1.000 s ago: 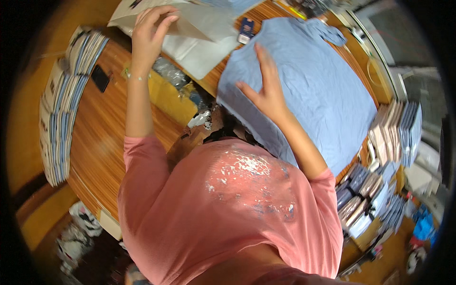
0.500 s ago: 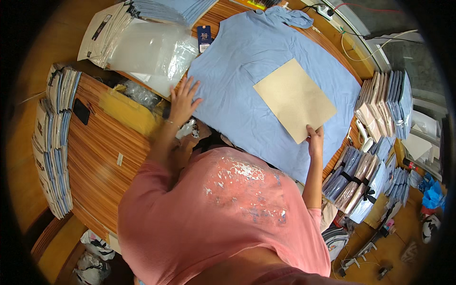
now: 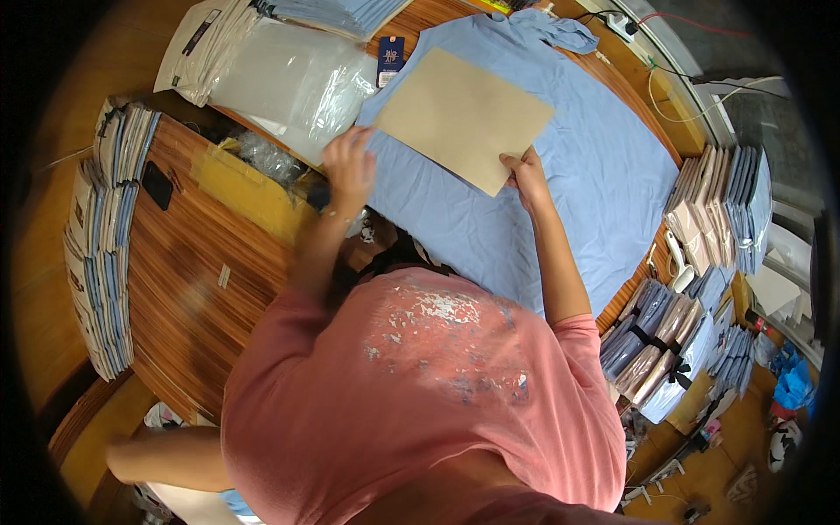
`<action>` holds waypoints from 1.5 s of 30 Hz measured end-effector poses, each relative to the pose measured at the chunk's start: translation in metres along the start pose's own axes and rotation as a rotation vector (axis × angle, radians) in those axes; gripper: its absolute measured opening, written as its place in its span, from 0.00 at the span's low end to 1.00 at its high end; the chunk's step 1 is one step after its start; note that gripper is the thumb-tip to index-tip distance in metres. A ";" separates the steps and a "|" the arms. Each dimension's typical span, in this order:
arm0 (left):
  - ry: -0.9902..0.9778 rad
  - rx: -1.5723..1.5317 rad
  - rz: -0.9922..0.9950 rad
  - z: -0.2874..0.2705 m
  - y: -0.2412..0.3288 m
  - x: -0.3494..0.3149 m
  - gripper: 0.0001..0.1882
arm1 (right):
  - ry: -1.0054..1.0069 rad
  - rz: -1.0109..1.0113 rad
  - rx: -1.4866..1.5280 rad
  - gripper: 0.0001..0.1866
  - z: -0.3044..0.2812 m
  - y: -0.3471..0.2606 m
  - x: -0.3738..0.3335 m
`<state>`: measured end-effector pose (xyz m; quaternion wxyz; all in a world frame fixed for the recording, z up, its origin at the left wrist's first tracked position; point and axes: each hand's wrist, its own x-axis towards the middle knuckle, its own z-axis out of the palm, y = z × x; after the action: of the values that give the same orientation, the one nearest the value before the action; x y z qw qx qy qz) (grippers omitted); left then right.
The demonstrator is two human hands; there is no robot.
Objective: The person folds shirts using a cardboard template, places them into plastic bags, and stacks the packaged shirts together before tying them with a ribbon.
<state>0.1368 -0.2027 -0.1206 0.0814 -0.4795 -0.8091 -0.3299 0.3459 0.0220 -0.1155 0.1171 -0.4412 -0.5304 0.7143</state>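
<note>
A tan cardboard sheet (image 3: pixel 468 118) is over the left part of a light blue shirt (image 3: pixel 577 210), which is spread out across the table. My right hand (image 3: pixel 527 178) grips the sheet's near right edge, thumb on top. Close to the sheet's left corner is my left hand (image 3: pixel 350 171), smeared by motion; whether it touches the sheet I cannot make out. A navy hang tag (image 3: pixel 390 61) lies beside the shirt's far left edge.
Clear plastic bags (image 3: pixel 284 87) lie left of the shirt. Folded packed shirts stand in a left stack (image 3: pixel 101 262) and a right stack (image 3: pixel 700 206). A dark phone (image 3: pixel 157 185) rests on the left tabletop. At lower left a bare limb (image 3: pixel 175 459) shows.
My right hand has moved the cardboard sheet left and away from me over the shirt. My left hand has lifted off the shirt's left edge. A bare limb has appeared at lower left.
</note>
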 end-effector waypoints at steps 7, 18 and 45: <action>-0.319 0.039 0.070 0.050 0.032 0.012 0.29 | 0.040 -0.025 -0.041 0.21 0.010 -0.002 -0.002; -0.275 0.055 0.090 0.058 0.029 0.006 0.26 | 0.133 -0.183 -0.226 0.39 0.010 0.000 -0.002; -0.876 -0.332 -0.248 -0.021 0.055 -0.026 0.17 | 0.140 -0.127 -1.030 0.23 -0.042 -0.013 -0.149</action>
<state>0.1919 -0.2165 -0.0912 -0.3846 -0.4799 -0.7546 -0.2288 0.4605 -0.0402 -0.0305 -0.0371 -0.4553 -0.8296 0.3211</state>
